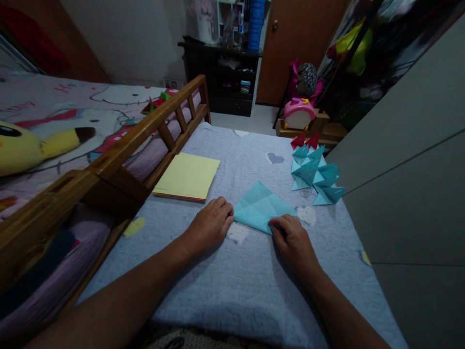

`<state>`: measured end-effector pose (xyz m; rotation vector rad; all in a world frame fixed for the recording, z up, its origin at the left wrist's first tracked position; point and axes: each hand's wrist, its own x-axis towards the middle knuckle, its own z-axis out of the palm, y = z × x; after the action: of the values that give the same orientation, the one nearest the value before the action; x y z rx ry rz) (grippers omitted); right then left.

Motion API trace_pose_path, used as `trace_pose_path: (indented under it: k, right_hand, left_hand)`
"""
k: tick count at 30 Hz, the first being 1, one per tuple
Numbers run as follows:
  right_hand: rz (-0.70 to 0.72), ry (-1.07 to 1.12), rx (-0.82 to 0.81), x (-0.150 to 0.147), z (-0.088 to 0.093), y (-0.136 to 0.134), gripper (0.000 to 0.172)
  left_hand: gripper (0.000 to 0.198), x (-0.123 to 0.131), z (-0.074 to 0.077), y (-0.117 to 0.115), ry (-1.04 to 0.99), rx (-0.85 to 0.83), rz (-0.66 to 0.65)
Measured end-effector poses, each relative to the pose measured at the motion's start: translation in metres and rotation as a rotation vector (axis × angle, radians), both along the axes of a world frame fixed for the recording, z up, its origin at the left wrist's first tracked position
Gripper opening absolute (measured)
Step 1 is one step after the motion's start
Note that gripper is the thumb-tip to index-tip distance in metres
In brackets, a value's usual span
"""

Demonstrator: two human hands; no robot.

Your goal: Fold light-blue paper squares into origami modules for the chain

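A light blue sheet of paper [260,206], folded and creased, lies on the pale blue blanket [225,281]. My left hand [210,225] rests with curled fingers against the sheet's left corner. My right hand [292,240] presses its closed fingers on the sheet's near right corner. Neither hand lifts the paper off the blanket.
A stack of square papers with a yellow top sheet [188,177] lies to the left. Several folded blue and red paper pieces [314,172] sit at the back right. A wooden bed rail [119,155] runs along the left; a grey wall panel [410,184] bounds the right.
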<state>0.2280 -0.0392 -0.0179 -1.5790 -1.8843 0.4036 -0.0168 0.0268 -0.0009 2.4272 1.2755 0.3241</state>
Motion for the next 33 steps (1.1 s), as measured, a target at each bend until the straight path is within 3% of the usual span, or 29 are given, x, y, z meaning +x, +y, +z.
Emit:
trace_pose_path:
  k: [18,26,30,33]
  right_hand:
    - [-0.024,0.058,-0.038,0.002,-0.003,0.003,0.02]
    - [-0.046,0.044,-0.056,0.001,-0.002,0.005,0.02]
    - [-0.036,0.034,-0.044,0.001,-0.002,0.005,0.02]
    - [-0.033,0.039,-0.049,0.001,-0.003,0.005,0.02]
  left_hand:
    - [0.013,0.005,0.005,-0.004,0.121,0.046,0.041]
    - [0.017,0.01,0.002,-0.012,0.143,0.242,0.021]
    - [0.029,0.017,-0.005,-0.023,0.05,0.379,-0.176]
    - [0.033,0.024,-0.009,-0.033,-0.011,0.37,-0.362]
